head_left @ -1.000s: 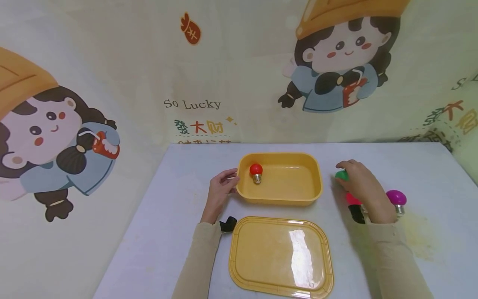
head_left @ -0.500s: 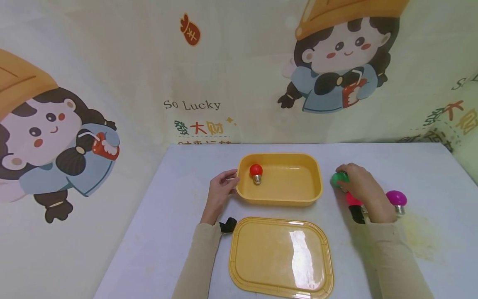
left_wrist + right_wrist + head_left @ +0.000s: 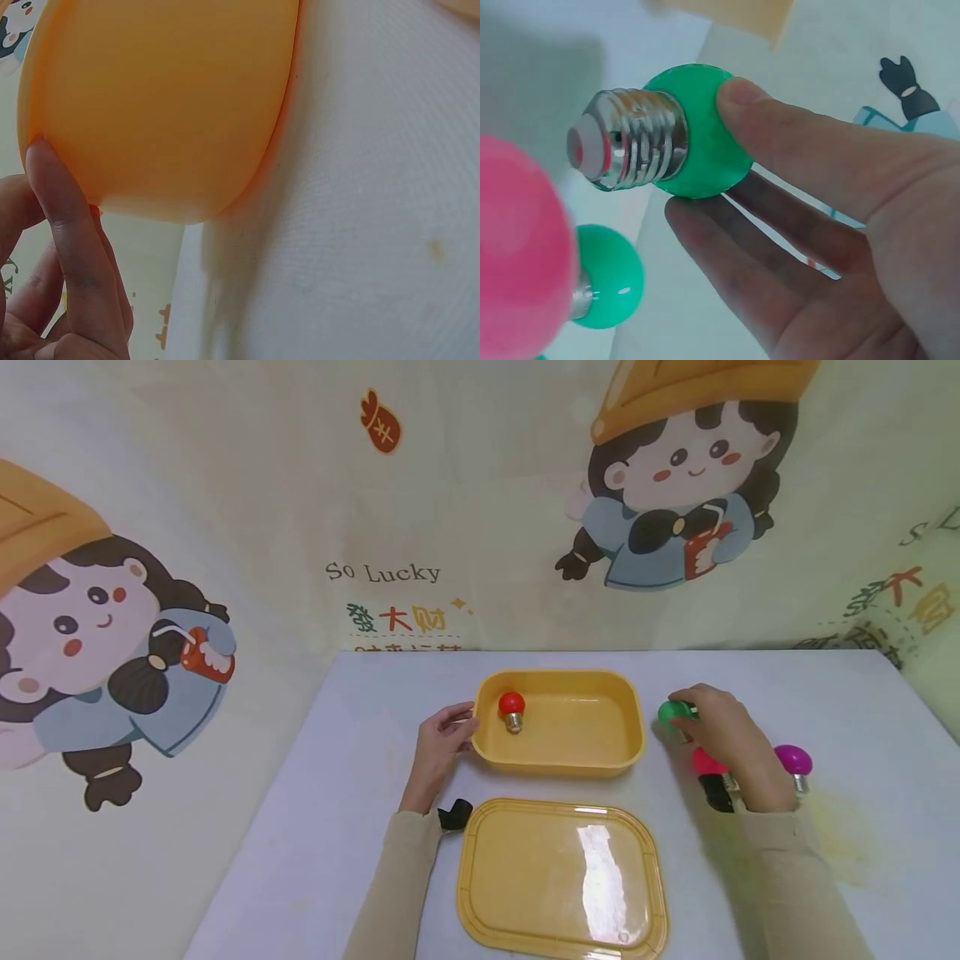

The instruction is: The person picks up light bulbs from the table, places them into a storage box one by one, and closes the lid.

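A green light bulb (image 3: 705, 142) with a silver screw base is pinched between the thumb and fingers of my right hand (image 3: 716, 722). In the head view it sits just right of a yellow box (image 3: 577, 731). Inside that box, toward its left end, lies a red light bulb (image 3: 512, 706). My left hand (image 3: 442, 743) is at the box's left end; in the left wrist view its fingertips (image 3: 49, 161) touch the outer wall near the rim. Close under my right hand is a pink bulb (image 3: 517, 247), with another green bulb (image 3: 611, 277) beyond it.
A flat yellow lid-like tray (image 3: 558, 872) lies in front of the box. Right of my right wrist is a purple bulb (image 3: 793, 760). A cloth with cartoon prints (image 3: 480, 510) hangs behind the white table (image 3: 330, 852).
My right hand has brought the green bulb slightly left, and more of it shows. The left hand stays at the box. The whole head view has shifted slightly.
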